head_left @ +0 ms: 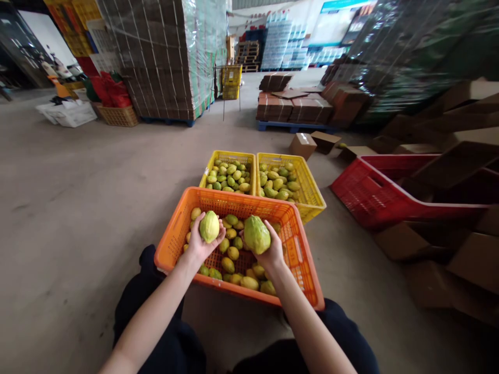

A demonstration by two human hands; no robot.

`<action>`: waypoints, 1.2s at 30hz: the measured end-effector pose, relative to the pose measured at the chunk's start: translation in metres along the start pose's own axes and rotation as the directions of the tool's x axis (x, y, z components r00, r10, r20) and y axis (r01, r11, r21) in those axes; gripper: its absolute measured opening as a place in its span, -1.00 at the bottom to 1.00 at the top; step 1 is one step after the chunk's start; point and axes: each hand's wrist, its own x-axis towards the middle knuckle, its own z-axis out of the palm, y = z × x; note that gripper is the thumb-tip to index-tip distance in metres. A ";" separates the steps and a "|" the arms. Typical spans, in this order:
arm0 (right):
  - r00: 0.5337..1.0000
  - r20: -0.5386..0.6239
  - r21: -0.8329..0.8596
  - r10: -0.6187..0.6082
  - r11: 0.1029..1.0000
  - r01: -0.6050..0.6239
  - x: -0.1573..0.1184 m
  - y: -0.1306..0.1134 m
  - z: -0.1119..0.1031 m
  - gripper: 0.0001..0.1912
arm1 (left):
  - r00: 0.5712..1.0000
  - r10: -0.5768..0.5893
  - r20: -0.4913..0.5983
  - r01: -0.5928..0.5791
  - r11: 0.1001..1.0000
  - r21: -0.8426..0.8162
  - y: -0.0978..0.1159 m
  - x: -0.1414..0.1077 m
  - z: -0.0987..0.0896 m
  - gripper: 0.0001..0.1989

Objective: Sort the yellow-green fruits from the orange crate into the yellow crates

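My left hand (202, 240), palm up, cradles a smaller pale yellow-green papaya (209, 227), with its pointed end turned toward me. In my right hand (272, 250) rests a larger, greener papaya (257, 235) with a ridged, uneven surface; its underside is hidden by the fingers. Both hands are above an orange plastic crate (234, 292) that stands close in front of my legs. Many yellow and green papayas (228, 265) lie loose inside this crate, partly covered from view by my forearms and hands.
Two yellow crates of similar fruit, left (234, 154) and right (312, 189), adjoin the orange crate's far side. A red crate (370, 192) with cardboard stands at right, among open boxes (475, 259). Further back are flattened cartons (296, 108) on a blue pallet and a wrapped stack (156, 57).
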 end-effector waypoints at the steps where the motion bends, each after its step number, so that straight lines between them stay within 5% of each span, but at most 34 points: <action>1: 1.000 0.005 -0.003 0.008 1.000 -0.008 0.001 0.001 0.000 -0.62 | 1.000 -0.022 0.013 0.022 1.000 0.000 0.000 0.001 -0.001 -0.73; 7: 0.997 -0.016 0.037 0.074 0.997 -0.074 0.005 0.008 0.000 -0.65 | 0.995 -0.072 -0.069 0.078 0.994 0.082 0.002 0.006 -0.006 -0.59; 11: 0.994 -0.051 0.083 0.099 0.992 -0.095 0.006 0.008 -0.004 -0.64 | 0.980 -0.128 -0.152 0.127 0.992 -0.016 0.002 0.010 -0.011 -0.57; 15: 0.994 -0.069 0.096 0.086 0.992 -0.079 0.008 0.009 -0.008 -0.68 | 0.968 -0.200 -0.151 0.181 0.975 -0.127 0.002 0.014 -0.016 -0.50; 21: 0.966 -0.124 0.217 0.227 0.956 -0.197 0.010 0.010 -0.012 -0.74 | 0.971 -0.197 -0.133 0.185 0.978 -0.095 0.001 0.014 -0.014 -0.44; 26: 0.980 -0.129 0.148 0.153 0.980 -0.134 0.013 0.013 -0.018 -0.76 | 0.965 -0.181 -0.188 0.167 0.982 -0.092 -0.003 0.011 -0.006 -0.53; 29: 0.992 -0.117 0.112 0.043 0.993 -0.030 0.011 0.015 -0.012 -0.70 | 0.977 -0.061 -0.204 0.072 0.996 0.046 -0.009 0.009 -0.003 -0.64; 32: 0.984 -0.109 -0.029 -0.138 0.990 0.136 0.005 0.015 -0.003 -0.51 | 0.972 0.195 -0.128 -0.144 0.933 0.330 -0.014 0.008 -0.004 -0.68; 34: 0.948 -0.128 -0.211 -0.291 0.942 0.261 0.000 0.014 0.003 -0.35 | 0.904 0.427 0.010 -0.368 0.767 0.526 -0.017 0.006 -0.006 -0.59; 36: 0.890 -0.092 -0.421 -0.446 0.827 0.371 -0.005 0.012 0.007 -0.25 | 0.788 0.588 0.183 -0.548 0.533 0.645 -0.018 0.003 -0.007 -0.49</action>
